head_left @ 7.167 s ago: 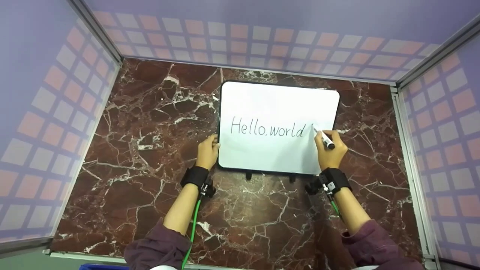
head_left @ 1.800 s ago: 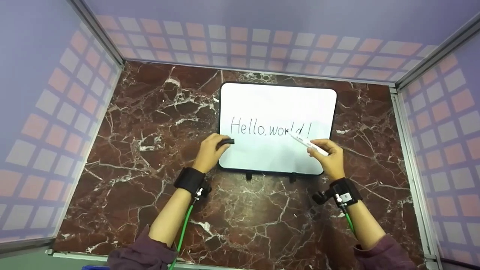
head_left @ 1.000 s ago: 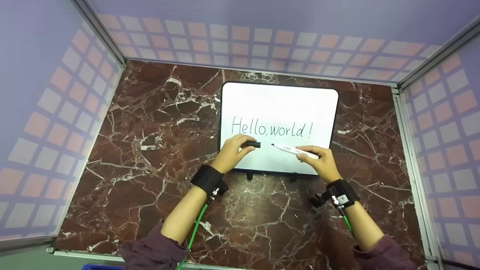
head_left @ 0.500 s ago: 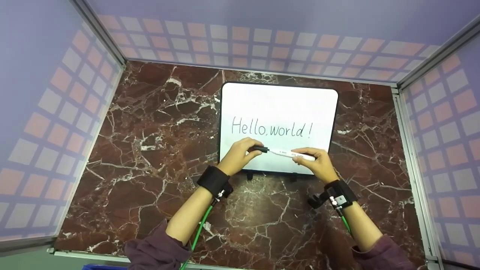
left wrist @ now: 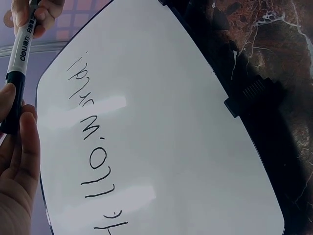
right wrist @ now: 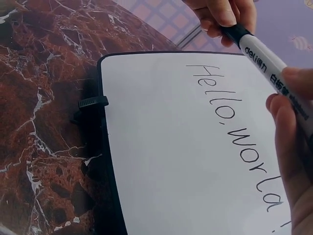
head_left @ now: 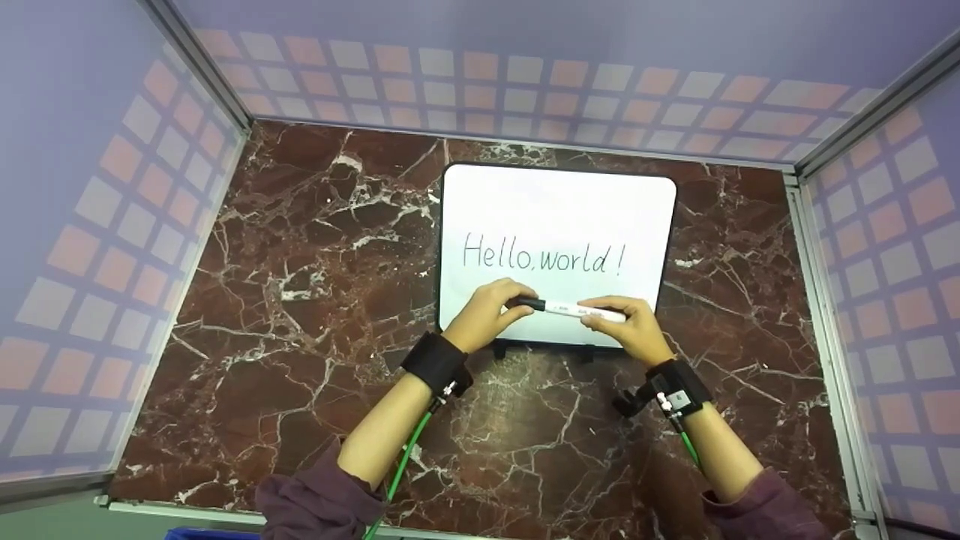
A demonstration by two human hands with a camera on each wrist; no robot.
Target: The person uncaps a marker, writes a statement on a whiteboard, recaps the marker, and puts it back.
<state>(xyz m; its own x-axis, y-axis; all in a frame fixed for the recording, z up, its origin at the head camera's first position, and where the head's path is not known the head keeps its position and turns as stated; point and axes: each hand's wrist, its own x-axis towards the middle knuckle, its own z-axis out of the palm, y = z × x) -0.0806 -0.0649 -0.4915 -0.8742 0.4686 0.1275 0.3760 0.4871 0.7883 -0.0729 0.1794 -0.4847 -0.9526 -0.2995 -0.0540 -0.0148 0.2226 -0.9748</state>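
Observation:
A white whiteboard marker [head_left: 562, 308] lies level between my two hands, above the lower part of a whiteboard [head_left: 555, 210]. My left hand [head_left: 487, 315] pinches the black cap [head_left: 531, 303], which sits over the marker's tip end. With thumb and fingers my right hand [head_left: 634, 326] holds the white barrel near its other end. In the left wrist view the cap [left wrist: 15, 98] meets the printed barrel [left wrist: 22, 49] with no gap showing. "Hello,world!" is written in black across the board's middle.
The black-framed board has two dark clips [head_left: 500, 349] at its near edge. It lies on a red-brown marbled table [head_left: 315, 262], with checkered purple panels [head_left: 525, 82] around. Green cables [head_left: 409, 450] run from both wrist cameras. A blue object [head_left: 210, 534] shows at the bottom edge.
The exclamation mark was finished and my right hand moved off the writing. My left hand brought the black cap rightward to the marker, and the cap now covers its tip.

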